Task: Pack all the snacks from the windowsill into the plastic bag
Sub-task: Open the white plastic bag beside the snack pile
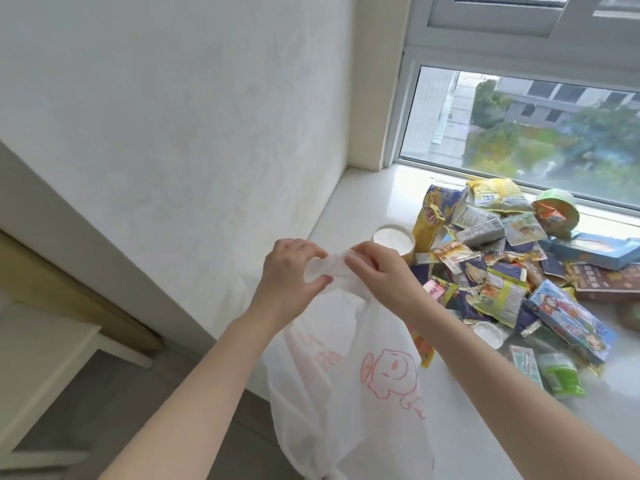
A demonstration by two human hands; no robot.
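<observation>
A translucent white plastic bag with pink cartoon print hangs in front of the windowsill. My left hand and my right hand both pinch its bunched top edge, held up at the sill's near left part. A heap of snacks lies on the sill to the right: yellow packets, small purple and silver sachets, a blue box, a green pouch and a round tub with a white lid. The bag's mouth looks closed and flat.
A white wall runs along the left. The window pane closes off the sill at the back. A light blue flat box and a brown box lie at the far right. Below left are a white furniture edge and grey floor.
</observation>
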